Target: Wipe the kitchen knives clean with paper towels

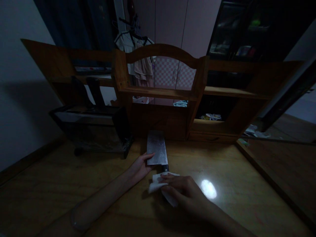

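A cleaver (156,148) with a broad grey blade lies flat on the wooden desk (229,171), blade pointing away from me. My left hand (140,168) pinches the blade's near left corner with thumb and fingers. My right hand (181,191) is closed over a white cloth or tissue (156,185) that covers the knife's dark handle, whose front end (165,168) peeks out.
A dark knife rack (91,125) with black handles stands at the back left of the desk. A wooden shelf unit (163,89) runs along the back. A lamp glare spot (208,188) shines right of my hands. A second desk surface (283,164) adjoins on the right.
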The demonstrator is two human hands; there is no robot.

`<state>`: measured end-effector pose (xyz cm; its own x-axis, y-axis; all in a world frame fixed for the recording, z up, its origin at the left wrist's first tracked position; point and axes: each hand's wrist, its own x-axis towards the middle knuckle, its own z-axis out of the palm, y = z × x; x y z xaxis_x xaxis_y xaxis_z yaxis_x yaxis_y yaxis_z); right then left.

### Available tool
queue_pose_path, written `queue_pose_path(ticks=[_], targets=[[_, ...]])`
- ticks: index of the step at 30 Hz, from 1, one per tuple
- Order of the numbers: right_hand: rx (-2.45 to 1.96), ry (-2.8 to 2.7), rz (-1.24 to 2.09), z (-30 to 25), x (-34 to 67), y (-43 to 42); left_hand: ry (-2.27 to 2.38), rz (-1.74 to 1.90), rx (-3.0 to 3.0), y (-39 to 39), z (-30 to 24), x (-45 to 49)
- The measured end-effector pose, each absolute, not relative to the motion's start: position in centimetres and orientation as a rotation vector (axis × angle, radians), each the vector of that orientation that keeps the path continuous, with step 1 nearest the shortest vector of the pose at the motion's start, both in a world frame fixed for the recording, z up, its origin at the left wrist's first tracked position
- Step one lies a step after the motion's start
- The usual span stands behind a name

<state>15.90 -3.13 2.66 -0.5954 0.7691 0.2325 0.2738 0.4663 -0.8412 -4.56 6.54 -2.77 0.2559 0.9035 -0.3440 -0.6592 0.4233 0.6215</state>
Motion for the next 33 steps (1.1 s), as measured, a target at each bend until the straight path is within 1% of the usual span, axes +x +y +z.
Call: queue_pose_path(ticks=[7,12,14,17,20,26,33], targets=[[-0.868,-2.059,1.176,1.9,15.6,-3.7,0.714,1.105,0.398,6.6,-2.9,-4.6],[-0.897,-1.931,1.386,1.7,15.8,-3.9,0.733,1.105,0.387,6.6,-3.0,-4.7],[-0.956,-1.85,1.337,2.0,16.1,-3.8,0.729,1.111,0.393,6.6,-3.0,-4.6],[-1.097,-1.749,1.121,2.2,16.4,-3.3,0.743,1.107,0.401,6.4,-2.7,-4.5],[-1.115,-1.741,0.982,1.8,16.4,-2.9,0.761,1.073,0.414,6.3,-2.5,-4.5],[-0.965,-1.859,1.179,1.4,15.8,-2.8,0.688,1.144,0.293,6.8,-2.4,-5.0],[-0.908,-1.973,1.186,2.6,15.4,-3.4,0.729,1.205,0.163,6.9,-1.8,-5.2]])
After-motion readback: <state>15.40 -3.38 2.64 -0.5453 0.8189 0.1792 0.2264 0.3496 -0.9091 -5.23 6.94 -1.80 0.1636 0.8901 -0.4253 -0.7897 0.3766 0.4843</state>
